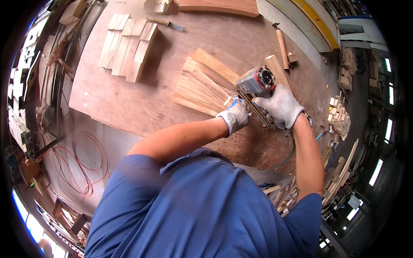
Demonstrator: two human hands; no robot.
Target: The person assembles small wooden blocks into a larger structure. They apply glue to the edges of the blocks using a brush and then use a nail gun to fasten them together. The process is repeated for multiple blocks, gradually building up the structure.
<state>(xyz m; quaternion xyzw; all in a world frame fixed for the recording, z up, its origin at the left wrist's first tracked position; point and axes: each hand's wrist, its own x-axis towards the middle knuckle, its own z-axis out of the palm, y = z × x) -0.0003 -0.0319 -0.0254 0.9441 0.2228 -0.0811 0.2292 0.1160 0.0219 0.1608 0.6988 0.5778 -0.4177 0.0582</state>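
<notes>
My right hand (282, 105), in a whitish work glove, is wrapped around the grip of a nail gun (254, 82) with a grey body, red ring and black cap. The gun's long dark magazine slants down between my hands. My left hand (234, 117), gloved too with blue at the fingertips, is closed at the near right end of a narrow wooden strip (208, 86). That strip lies over several pale boards (189, 88) fanned out on the workbench (167, 51). The gun's nose and the left fingertips partly hide each other.
A stack of short wooden blocks (127, 47) stands at the far left, with a chisel (165, 23) beside it. A hammer (282, 47) and a wooden block (277, 71) lie at the right. A reddish board (219, 6) sits at the back. Red hoses (88, 172) coil on the floor.
</notes>
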